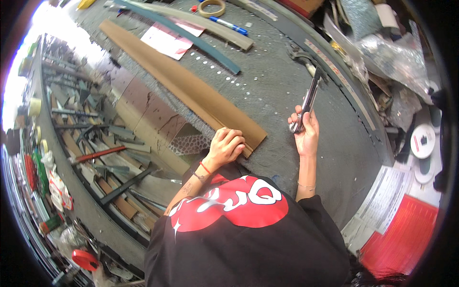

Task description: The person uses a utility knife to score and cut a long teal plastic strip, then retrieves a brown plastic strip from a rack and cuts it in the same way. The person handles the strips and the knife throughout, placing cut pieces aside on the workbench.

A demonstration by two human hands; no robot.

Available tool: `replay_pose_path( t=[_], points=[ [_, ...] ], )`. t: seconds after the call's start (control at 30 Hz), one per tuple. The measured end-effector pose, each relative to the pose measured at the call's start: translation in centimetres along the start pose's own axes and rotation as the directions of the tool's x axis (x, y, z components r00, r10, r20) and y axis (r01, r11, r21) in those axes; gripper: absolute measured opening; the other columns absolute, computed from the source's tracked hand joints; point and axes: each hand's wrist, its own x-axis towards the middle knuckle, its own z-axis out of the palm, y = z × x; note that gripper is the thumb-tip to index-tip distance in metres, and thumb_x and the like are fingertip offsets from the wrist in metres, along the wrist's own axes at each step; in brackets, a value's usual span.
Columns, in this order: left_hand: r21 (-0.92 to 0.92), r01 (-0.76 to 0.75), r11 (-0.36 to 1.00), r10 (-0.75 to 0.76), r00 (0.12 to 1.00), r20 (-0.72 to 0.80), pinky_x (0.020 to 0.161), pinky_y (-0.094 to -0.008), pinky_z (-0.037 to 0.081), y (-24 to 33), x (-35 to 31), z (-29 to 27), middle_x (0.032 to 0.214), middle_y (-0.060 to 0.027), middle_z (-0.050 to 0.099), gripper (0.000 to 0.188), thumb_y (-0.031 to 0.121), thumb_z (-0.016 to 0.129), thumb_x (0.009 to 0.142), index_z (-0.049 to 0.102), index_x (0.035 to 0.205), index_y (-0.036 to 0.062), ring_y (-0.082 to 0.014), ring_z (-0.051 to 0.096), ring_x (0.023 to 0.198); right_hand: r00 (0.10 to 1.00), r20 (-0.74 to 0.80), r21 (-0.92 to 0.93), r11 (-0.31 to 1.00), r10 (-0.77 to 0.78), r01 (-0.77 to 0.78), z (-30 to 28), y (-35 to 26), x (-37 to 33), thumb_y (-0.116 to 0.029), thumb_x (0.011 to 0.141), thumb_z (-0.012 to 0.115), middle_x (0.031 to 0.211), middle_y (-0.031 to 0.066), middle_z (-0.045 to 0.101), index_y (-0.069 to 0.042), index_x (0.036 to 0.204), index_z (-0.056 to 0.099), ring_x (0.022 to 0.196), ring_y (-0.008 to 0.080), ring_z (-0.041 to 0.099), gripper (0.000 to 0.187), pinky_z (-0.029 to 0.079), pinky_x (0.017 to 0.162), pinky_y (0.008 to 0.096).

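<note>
A long strip of brown cardboard (181, 88), folded lengthwise, runs from the far left of the grey work surface to just in front of me. My left hand (226, 145) is closed over its near end, fingers curled around the folded edge. Raised over the surface to the right, my right hand (306, 129) grips a dark utility knife with silvery edges (310, 98), its tip pointing up and away from me. Whether a blade is out cannot be made out. Behind the knife lies a hammer-like metal tool (300, 53), partly hidden.
Beyond the cardboard lie a blue-grey strip (210, 50), a pale strip (234, 39), pink-white paper (167, 38), a blue marker (228, 25) and a tape roll (212, 6). Offcuts (103, 153) fill a rack at left. Plastic wrap (397, 60) and red sheets (401, 239) sit right.
</note>
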Motion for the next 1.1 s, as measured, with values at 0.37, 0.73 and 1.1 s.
replay_pose_path(
  t=[0.37,0.73,1.1],
  points=[
    [0.03,-0.033,0.999,0.033,0.999,-0.01,0.079,-0.0367,0.041,-0.1,0.4,0.4,0.089,-0.0021,0.058,0.004,0.015,0.059,0.081,0.059,0.081,0.0117,-0.0225,0.052,0.084,0.958,-0.186,0.012,0.974,-0.219,0.225,-1.2,-1.8,-6.1,-0.026,0.093,0.053,0.092,0.0038,0.05,-0.002,0.132,0.038,0.068,0.0106,0.047,0.048,0.043,0.062,0.0282],
    [0.005,-0.154,0.988,0.151,0.976,0.155,0.086,-0.0416,0.034,-0.8,0.1,-0.3,0.1,-0.0052,0.054,0.015,0.015,0.062,0.081,0.056,0.094,0.0126,-0.0263,0.047,0.096,0.704,-0.62,-0.196,0.938,-0.346,0.287,0.6,1.5,-17.2,-0.02,0.092,0.055,0.094,0.0048,0.053,0.005,0.123,0.046,0.075,0.0146,0.052,0.041,0.045,0.069,0.029],
    [-0.044,-0.185,0.982,0.19,0.948,0.253,0.091,-0.0429,0.03,-1.5,0.0,-0.6,0.106,-0.0102,0.052,0.017,0.015,0.06,0.081,0.056,0.097,0.0089,-0.0291,0.044,0.102,0.593,-0.717,-0.06,0.879,-0.368,0.473,3.4,6.3,-21.8,-0.022,0.098,0.045,0.088,0.0032,0.05,0.0,0.124,0.046,0.068,0.0103,0.046,0.035,0.041,0.063,0.0257]
  ],
)
